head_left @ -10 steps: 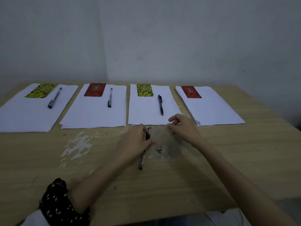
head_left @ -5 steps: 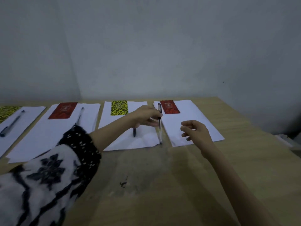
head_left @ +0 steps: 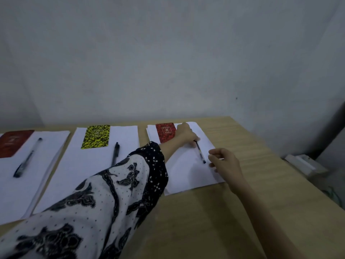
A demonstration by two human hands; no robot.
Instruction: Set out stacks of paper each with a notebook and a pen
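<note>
Three white paper stacks lie in a row on the wooden table (head_left: 214,221). The rightmost stack (head_left: 186,172) carries a red notebook (head_left: 166,132) at its top left. My left hand (head_left: 185,134) reaches across and holds the top end of a dark pen (head_left: 200,152), which lies slanted on that stack beside the notebook. My right hand (head_left: 225,161) hovers at the stack's right edge, fingers loosely curled, holding nothing. The middle stack (head_left: 89,165) has a yellow notebook (head_left: 96,136) and a black pen (head_left: 115,153). The left stack (head_left: 22,180) has a red notebook (head_left: 13,142) and a pen (head_left: 28,157).
A grey wall stands close behind the table. The table's right edge runs diagonally at the right, with a white object (head_left: 306,164) on the floor beyond it. My patterned left sleeve (head_left: 104,202) covers the lower part of the middle stack.
My left hand carried the pen from the table's front up and right onto the rightmost stack. My right hand moved along to that stack's right edge. The view swung right.
</note>
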